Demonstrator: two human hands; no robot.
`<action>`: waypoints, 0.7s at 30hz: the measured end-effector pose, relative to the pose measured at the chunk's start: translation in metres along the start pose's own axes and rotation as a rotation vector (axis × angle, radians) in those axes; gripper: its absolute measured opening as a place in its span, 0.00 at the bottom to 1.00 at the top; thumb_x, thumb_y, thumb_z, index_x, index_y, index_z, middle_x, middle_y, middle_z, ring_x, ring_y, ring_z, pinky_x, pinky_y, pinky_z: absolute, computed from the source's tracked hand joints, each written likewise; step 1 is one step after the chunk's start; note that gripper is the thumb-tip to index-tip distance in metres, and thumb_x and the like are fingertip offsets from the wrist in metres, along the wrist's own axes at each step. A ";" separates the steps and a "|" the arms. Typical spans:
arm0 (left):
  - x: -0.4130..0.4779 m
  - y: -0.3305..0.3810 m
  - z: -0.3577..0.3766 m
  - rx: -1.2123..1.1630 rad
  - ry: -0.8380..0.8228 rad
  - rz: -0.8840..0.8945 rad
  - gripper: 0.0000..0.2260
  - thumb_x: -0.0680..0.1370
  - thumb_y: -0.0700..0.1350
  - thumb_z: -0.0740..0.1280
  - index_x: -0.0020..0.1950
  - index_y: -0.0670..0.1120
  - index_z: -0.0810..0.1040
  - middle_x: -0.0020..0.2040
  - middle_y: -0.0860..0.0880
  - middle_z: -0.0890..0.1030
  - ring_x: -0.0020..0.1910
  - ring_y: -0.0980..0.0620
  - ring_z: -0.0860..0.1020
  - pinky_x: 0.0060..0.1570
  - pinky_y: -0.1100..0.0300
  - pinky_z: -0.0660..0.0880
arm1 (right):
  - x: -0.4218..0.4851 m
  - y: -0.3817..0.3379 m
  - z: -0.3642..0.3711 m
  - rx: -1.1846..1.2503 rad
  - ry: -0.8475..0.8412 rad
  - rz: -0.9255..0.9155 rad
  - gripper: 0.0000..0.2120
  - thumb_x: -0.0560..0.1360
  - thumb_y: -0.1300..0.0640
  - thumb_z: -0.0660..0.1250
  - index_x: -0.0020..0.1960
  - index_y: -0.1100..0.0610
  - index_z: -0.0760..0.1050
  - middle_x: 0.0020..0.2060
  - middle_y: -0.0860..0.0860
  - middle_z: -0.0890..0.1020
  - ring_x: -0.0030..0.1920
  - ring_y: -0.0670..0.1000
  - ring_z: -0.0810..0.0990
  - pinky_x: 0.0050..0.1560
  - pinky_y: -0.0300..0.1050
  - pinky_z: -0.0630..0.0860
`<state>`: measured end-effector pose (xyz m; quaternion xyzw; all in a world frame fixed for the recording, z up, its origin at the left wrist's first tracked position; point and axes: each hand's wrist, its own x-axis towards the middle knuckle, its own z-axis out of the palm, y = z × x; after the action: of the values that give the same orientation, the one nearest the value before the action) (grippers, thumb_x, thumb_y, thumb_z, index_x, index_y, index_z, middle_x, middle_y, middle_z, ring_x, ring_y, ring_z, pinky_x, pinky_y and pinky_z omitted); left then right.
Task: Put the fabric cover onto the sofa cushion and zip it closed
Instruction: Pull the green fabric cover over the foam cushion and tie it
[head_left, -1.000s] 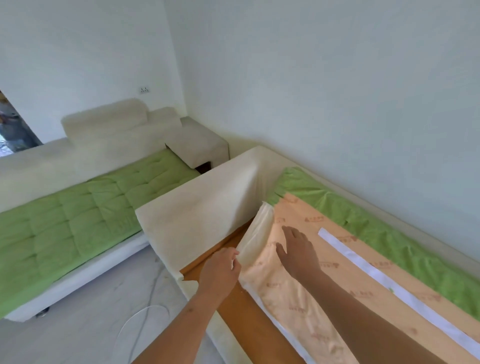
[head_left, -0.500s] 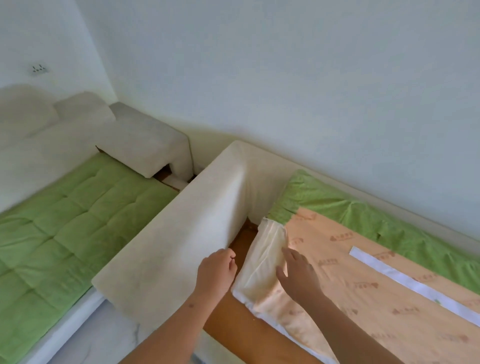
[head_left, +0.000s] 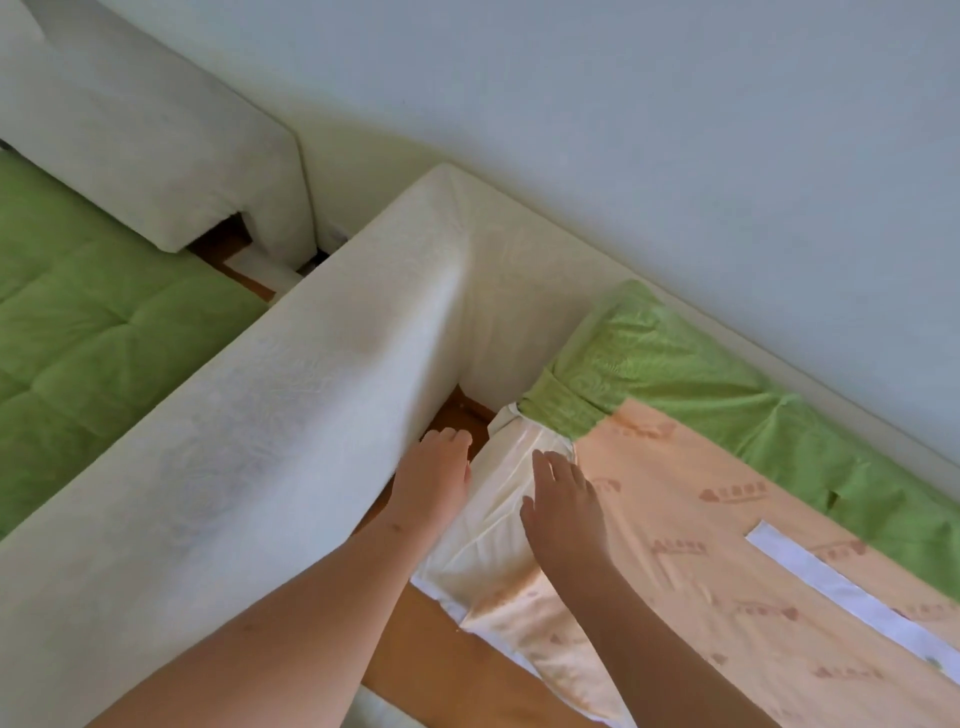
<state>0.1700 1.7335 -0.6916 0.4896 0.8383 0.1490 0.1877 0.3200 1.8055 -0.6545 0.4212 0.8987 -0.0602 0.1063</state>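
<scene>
1. One cushion (head_left: 498, 525) lies on the sofa base beside the armrest (head_left: 291, 415), its cream end bare.
2. One green-and-peach cover (head_left: 675, 374) over the rest, with one white strip (head_left: 852, 603) on the peach.
3. Left hand (head_left: 434, 483) at the cushion end, fingers curled; can't tell if it grips.
4. Right hand (head_left: 563, 499) flat on the cushion, fingers straight, slightly spread.

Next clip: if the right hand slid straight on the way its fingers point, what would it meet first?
Most likely the bunched edge of the green cover, just ahead of the right hand lying on the cushion; depth is hard to judge.
</scene>
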 end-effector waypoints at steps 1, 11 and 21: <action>0.023 -0.011 0.033 0.002 0.001 0.004 0.14 0.80 0.43 0.62 0.65 0.47 0.72 0.57 0.50 0.78 0.54 0.49 0.77 0.52 0.54 0.77 | 0.030 0.001 0.031 -0.029 0.039 -0.016 0.26 0.65 0.61 0.74 0.62 0.60 0.75 0.55 0.55 0.79 0.53 0.58 0.79 0.50 0.51 0.77; 0.186 -0.025 0.187 -0.244 0.022 0.181 0.25 0.75 0.47 0.67 0.72 0.59 0.67 0.64 0.52 0.75 0.61 0.63 0.70 0.54 0.50 0.76 | 0.179 -0.029 0.106 -0.558 0.056 0.097 0.15 0.79 0.60 0.53 0.63 0.59 0.69 0.54 0.55 0.76 0.57 0.57 0.70 0.62 0.52 0.65; 0.096 -0.092 0.209 -0.341 -0.213 0.309 0.10 0.82 0.43 0.58 0.51 0.58 0.75 0.47 0.57 0.78 0.48 0.58 0.75 0.43 0.69 0.67 | 0.126 -0.056 0.185 -0.346 -0.229 -0.019 0.14 0.79 0.62 0.54 0.62 0.61 0.70 0.54 0.56 0.77 0.57 0.58 0.73 0.58 0.50 0.66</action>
<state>0.1530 1.7873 -0.9329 0.5861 0.6917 0.2629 0.3300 0.2241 1.8270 -0.8631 0.3783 0.8817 0.0466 0.2779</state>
